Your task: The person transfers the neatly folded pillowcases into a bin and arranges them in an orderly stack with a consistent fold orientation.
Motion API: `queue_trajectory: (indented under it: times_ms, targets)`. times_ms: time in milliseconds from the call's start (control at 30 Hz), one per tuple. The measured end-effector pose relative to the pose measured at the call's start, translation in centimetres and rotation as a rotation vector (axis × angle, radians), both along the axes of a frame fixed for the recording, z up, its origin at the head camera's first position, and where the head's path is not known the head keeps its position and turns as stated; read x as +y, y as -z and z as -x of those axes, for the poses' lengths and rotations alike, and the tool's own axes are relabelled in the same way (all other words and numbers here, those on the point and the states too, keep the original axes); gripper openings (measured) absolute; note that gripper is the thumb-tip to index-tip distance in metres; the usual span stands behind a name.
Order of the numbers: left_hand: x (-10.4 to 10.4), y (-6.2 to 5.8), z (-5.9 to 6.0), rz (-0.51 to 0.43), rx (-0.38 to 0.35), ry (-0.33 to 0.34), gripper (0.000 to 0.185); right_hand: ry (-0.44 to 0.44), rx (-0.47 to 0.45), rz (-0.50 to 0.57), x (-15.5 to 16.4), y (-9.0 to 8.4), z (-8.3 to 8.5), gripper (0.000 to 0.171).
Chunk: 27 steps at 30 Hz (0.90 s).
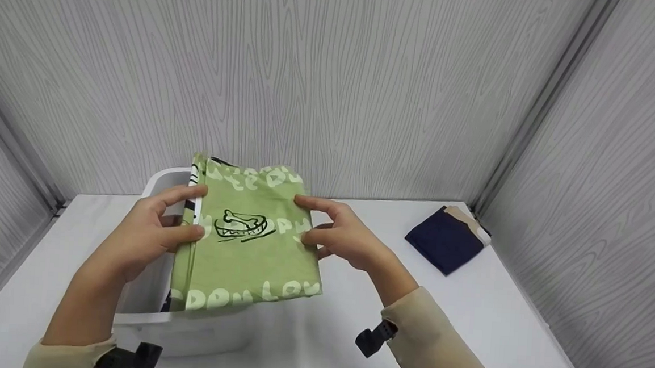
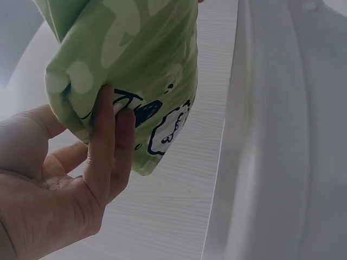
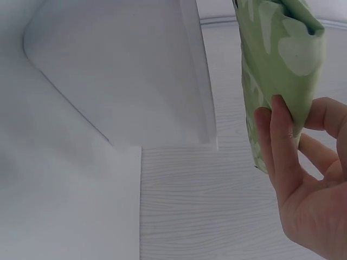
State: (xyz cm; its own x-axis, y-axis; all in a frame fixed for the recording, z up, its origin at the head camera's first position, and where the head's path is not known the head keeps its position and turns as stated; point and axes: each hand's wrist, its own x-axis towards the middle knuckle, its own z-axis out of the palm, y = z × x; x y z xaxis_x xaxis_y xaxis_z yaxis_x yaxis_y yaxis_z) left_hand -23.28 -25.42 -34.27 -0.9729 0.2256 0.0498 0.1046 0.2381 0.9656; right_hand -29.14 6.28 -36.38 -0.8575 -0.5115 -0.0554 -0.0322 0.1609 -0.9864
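A folded green cloth [image 1: 254, 259] with pale lettering and a black line drawing is held up between both hands, overlapping the white bin in the head view. My left hand [image 1: 151, 224] pinches its left edge, thumb on the front and fingers behind. On the opposite edge my right hand [image 1: 347, 233] grips it the same way. The left wrist view shows fingers pressed on the printed face of the cloth [image 2: 146, 70]. In the right wrist view the cloth [image 3: 287, 65] hangs as a thick folded bundle, its layers bulging at one corner.
The white bin [image 1: 142, 323] stands on the white table [image 1: 364, 323] at left, with some dark fabric showing inside. A folded navy cloth [image 1: 443, 242] with a tan and white part lies at the right. Grey wood-grain panels [image 1: 334, 82] enclose the back and sides.
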Motion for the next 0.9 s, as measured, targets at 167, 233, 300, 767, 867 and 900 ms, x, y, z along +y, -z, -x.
queue_trajectory:
  times_ms: [167, 233, 300, 767, 867, 900]
  targets:
    - [-0.8, -0.2, 0.1, 0.002, -0.003, -0.011, 0.071, 0.0, 0.021, -0.014, -1.5, -0.1, 0.2, 0.07]
    - [-1.1, -0.2, 0.1, -0.003, -0.006, -0.019, 0.071, -0.002, 0.031, -0.024, -2.2, -0.2, 0.3, 0.07]
    - [-1.4, -0.2, 0.2, 0.0, -0.008, -0.028, 0.071, 0.001, 0.037, -0.033, -2.8, -0.4, 0.3, 0.07]
    - [-2.7, 0.0, 0.3, 0.113, 0.016, -0.094, 0.071, 0.003, 0.047, -0.057, -5.4, -0.4, 0.3, 0.07]
    - [-2.8, 0.2, 0.2, 0.188, 0.048, -0.103, 0.071, -0.009, 0.049, -0.076, -5.9, -0.3, 0.3, 0.07]
    - [-2.8, 0.2, 0.3, 0.205, 0.051, -0.104, 0.071, -0.012, 0.051, -0.08, -6.1, -0.2, 0.3, 0.07]
